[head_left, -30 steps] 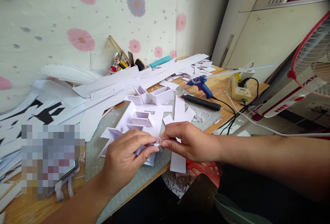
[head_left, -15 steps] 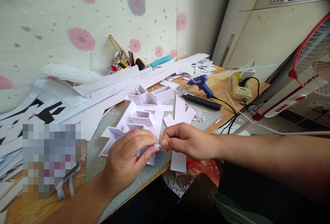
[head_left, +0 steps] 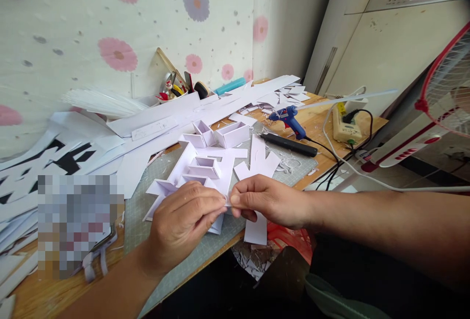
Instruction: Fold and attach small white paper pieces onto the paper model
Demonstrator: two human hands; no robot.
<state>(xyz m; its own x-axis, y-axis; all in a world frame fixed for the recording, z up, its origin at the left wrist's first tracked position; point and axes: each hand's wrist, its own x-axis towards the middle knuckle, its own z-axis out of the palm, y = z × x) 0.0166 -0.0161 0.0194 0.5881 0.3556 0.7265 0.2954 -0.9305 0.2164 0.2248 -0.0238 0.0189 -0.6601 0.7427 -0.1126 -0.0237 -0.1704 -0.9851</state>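
Observation:
My left hand (head_left: pixel 187 218) and my right hand (head_left: pixel 266 201) meet fingertip to fingertip over the front of the cutting mat (head_left: pixel 171 265). Both are closed in a pinch, with a tiny white strip (head_left: pixel 228 203) between them, mostly covered by the fingers. Under and behind my left hand lies a white board shape with upright walls (head_left: pixel 183 160), partly hidden. A flat white board cutout (head_left: pixel 256 231) passes beneath my right hand, its lower end over the mat's edge.
A blue glue gun (head_left: pixel 292 123) with a long glue stick lies beyond a black pen-like tool (head_left: pixel 288 145). Cables run to a power strip (head_left: pixel 345 125). White board sheets (head_left: pixel 82 130) pile up at left beside a blurred-out object (head_left: pixel 79 226). An electric racket (head_left: pixel 426 106) stands at right.
My fingertips have drawn closer together, and my left fingers have closed tighter, covering more of the strip. The view has shifted slightly; things on the table look unmoved.

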